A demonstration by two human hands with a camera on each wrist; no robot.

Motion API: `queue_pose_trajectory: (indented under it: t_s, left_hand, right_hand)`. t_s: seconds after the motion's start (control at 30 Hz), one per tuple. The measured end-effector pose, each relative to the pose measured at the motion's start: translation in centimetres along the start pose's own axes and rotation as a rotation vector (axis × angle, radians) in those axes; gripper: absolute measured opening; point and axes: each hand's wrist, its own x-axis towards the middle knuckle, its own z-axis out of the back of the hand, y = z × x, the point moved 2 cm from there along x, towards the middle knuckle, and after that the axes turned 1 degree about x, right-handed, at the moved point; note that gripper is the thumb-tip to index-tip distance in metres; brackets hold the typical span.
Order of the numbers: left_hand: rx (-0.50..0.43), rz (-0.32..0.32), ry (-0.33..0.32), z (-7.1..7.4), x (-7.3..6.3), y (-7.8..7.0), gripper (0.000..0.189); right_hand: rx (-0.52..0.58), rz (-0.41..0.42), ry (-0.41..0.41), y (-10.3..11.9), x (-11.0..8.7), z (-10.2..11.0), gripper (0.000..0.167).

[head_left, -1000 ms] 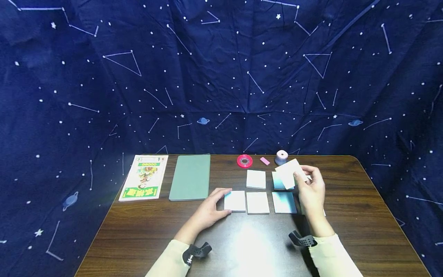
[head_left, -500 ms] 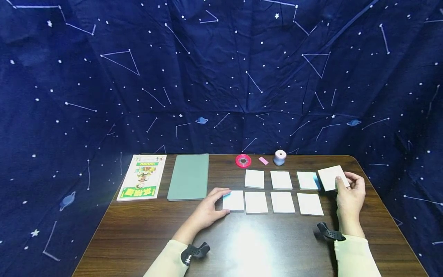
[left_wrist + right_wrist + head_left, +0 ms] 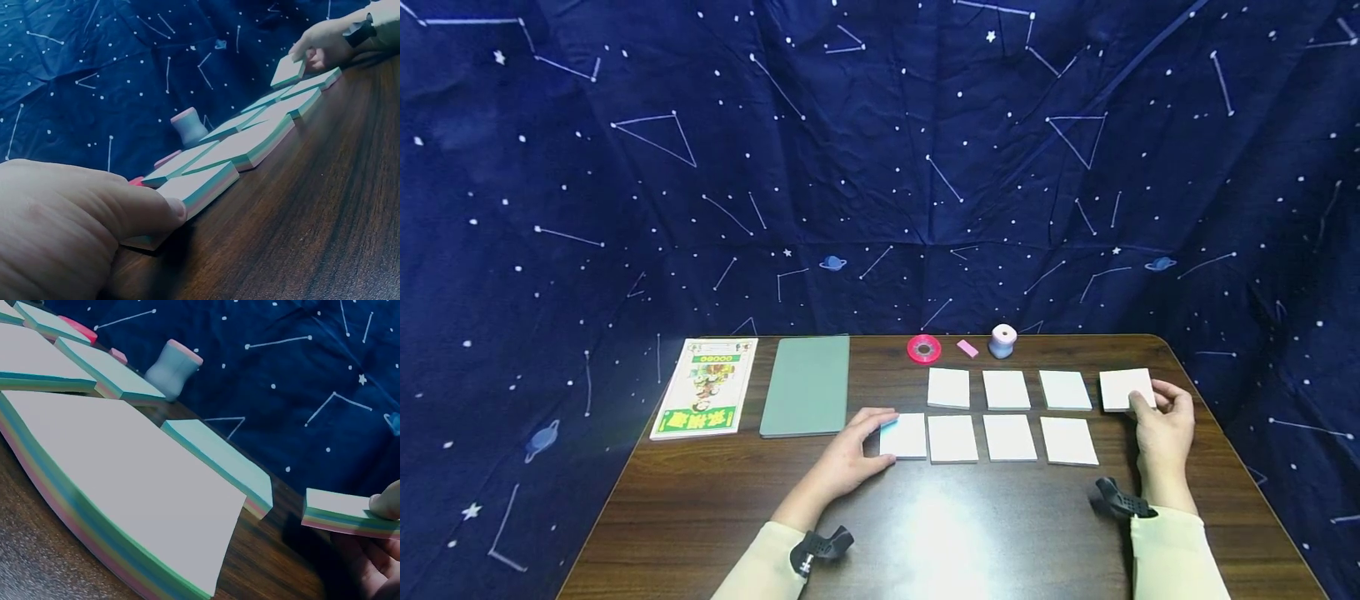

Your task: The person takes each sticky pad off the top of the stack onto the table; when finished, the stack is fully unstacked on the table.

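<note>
My right hand (image 3: 1165,429) pinches a square sticky note pad (image 3: 1123,389), thumb on top and fingers beneath, at the right end of the far row. In the right wrist view this pad (image 3: 337,505) shows layered coloured edges and a shadow below it. The left hand (image 3: 847,457) holds another sticky note pad (image 3: 904,437) at the left end of the near row. Its thumb (image 3: 169,209) lies against the near edge, its index finger at the far corner. Between the hands, several like pads (image 3: 1010,437) lie in two rows, white on top.
Behind the pads are a red ring-shaped roll (image 3: 924,349), a small pink block (image 3: 967,348) and a pale pink-and-blue spool-shaped object (image 3: 1002,342). A green notebook (image 3: 806,386) and an illustrated booklet (image 3: 706,388) lie at the left. A starry blue cloth (image 3: 880,167) hangs behind the table.
My right hand has carried its pad rightward from over the far row, then lowered and straightened it at that row's right end. The left hand stays at its pad.
</note>
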Motion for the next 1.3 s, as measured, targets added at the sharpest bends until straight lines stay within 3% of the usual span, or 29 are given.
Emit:
queue_pose_trajectory:
  t_s: [0.13, 0.3, 0.63, 0.9, 1.1, 1.3]
  left_hand:
    - [0.017, -0.020, 0.002, 0.00, -0.11, 0.00, 0.062]
    - [0.031, -0.019, 0.021, 0.09, -0.25, -0.11, 0.054]
    - [0.069, -0.012, 0.015, -0.02, -0.22, 0.03, 0.053]
    - [0.080, -0.018, 0.006, -0.01, -0.30, -0.04, 0.054]
    - [0.088, -0.018, 0.002, 0.12, -0.55, -0.30, 0.051]
    - [0.072, -0.005, -0.006, 0.24, -0.79, -0.38, 0.049]
  right_hand:
    - [-0.064, 0.005, -0.008, -0.53, 0.17, 0.07, 0.037]
    - [-0.242, 0.032, 0.013, -0.84, 0.19, 0.12, 0.038]
    - [-0.722, 0.242, 0.015, -0.27, 0.07, 0.46, 0.040]
    - [-0.822, 0.212, 0.075, -0.77, 0.28, 0.16, 0.041]
    - [-0.796, 0.155, 0.064, -0.66, 0.09, -0.24, 0.044]
    - [-0.769, 0.153, 0.059, -0.71, -0.08, -0.33, 0.042]
